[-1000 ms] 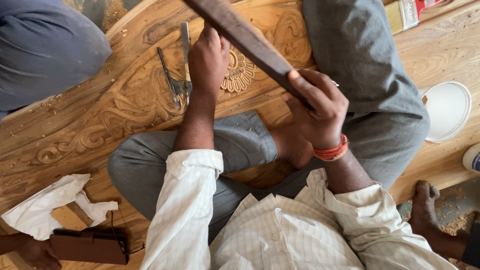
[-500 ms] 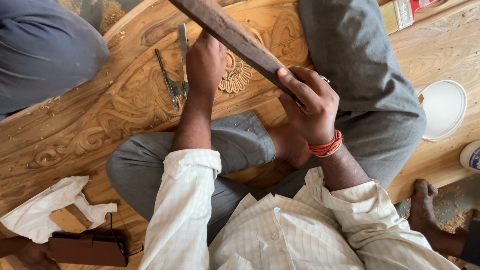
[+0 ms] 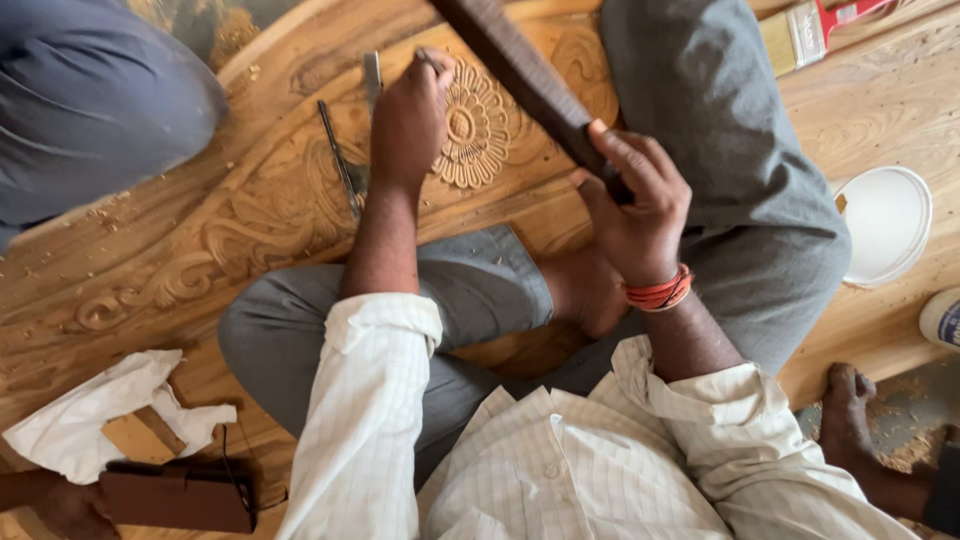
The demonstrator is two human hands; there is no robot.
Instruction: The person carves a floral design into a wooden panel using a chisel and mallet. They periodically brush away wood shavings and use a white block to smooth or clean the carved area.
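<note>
The left hand (image 3: 410, 115) is clenched, its fingers (image 3: 432, 68) wrapped around a small carving tool whose tip is hidden under the fist; only a sliver of the handle shows above the knuckles. The fist sits just beside the carved flower (image 3: 477, 125), which lies immediately to the right of those fingers, touching or nearly touching them. The right hand (image 3: 635, 205) is also clenched, its fingers grasping the lower end of a dark wooden mallet stick (image 3: 520, 70). The stick's long axis runs diagonally from this grip up and to the left, so that its far end passes above the flower and just beyond the left fist. Of the two hands, the left is plainly the nearer to the flower; the right holds its bar well back, over the person's lap.

Just left of the left fingers, two loose chisels (image 3: 345, 165) lie on the carved wooden panel (image 3: 200, 250), their shafts roughly pointing away from the person. The panel carries scrollwork further left and a scatter of chips. Further out, a white crumpled cloth (image 3: 90, 420) and a brown block (image 3: 180, 495) lie at the lower left, a white round lid (image 3: 885, 225) at the right, and a paintbrush (image 3: 800, 30) at the upper right. Another person's grey-clad leg (image 3: 90, 110) fills the upper left corner.
</note>
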